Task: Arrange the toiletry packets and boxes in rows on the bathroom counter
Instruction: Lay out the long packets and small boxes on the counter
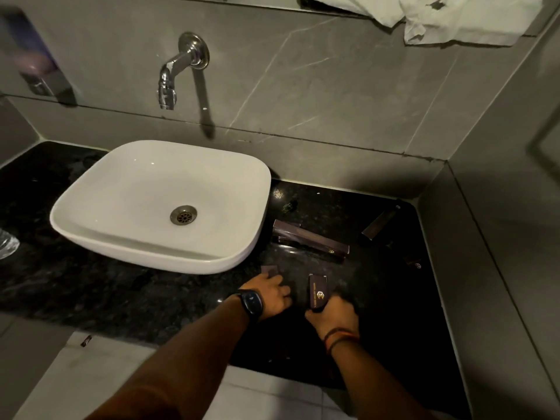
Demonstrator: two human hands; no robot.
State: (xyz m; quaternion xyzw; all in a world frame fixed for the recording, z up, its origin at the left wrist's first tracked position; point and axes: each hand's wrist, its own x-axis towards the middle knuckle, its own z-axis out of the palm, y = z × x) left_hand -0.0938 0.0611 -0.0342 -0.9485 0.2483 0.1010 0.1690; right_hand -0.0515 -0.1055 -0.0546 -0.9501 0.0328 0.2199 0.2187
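Note:
On the black granite counter, right of the sink, lie dark purple toiletry items. My right hand grips the near end of a small purple box with a gold logo. My left hand, with a dark watch on its wrist, rests on the counter with its fingers over a small purple packet that sticks out beyond them. Two long purple boxes lie stacked farther back. A slim box lies angled near the right wall, and a small dark packet sits close to it.
A white vessel sink fills the counter's left half, with a chrome wall tap above it. A glass stands at the far left edge. The grey wall bounds the counter on the right. White cloth hangs above.

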